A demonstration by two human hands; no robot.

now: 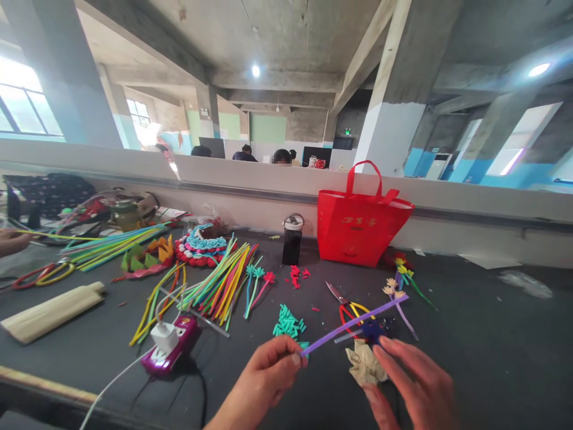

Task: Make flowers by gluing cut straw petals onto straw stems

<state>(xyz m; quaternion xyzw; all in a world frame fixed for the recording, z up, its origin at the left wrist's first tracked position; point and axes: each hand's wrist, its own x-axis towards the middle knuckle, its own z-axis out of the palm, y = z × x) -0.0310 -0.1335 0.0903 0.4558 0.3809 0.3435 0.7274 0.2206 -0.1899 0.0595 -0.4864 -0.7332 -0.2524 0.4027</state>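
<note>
My left hand [273, 373] pinches one end of a long purple straw [349, 325], which slants up to the right across the table. My right hand [414, 379] is open, thumb and fingers apart, beside a crumpled beige wad [364, 363] that may be paper or cloth. Just beyond it is a small dark blue thing [372, 330] whose shape I cannot make out. Scissors [336, 294] with red and yellow handles lie partly behind the straw. A heap of short teal cut pieces [289, 322] is near my left hand, with red bits [295, 276] farther back.
Coloured straws [224, 280] lie left of centre, near a purple power strip [172, 346] with a white plug. A black bottle [292, 242] and red bag [362, 227] stand at the back. Small straw flowers [394, 288] lie right. Another person's hand [13, 242] shows far left.
</note>
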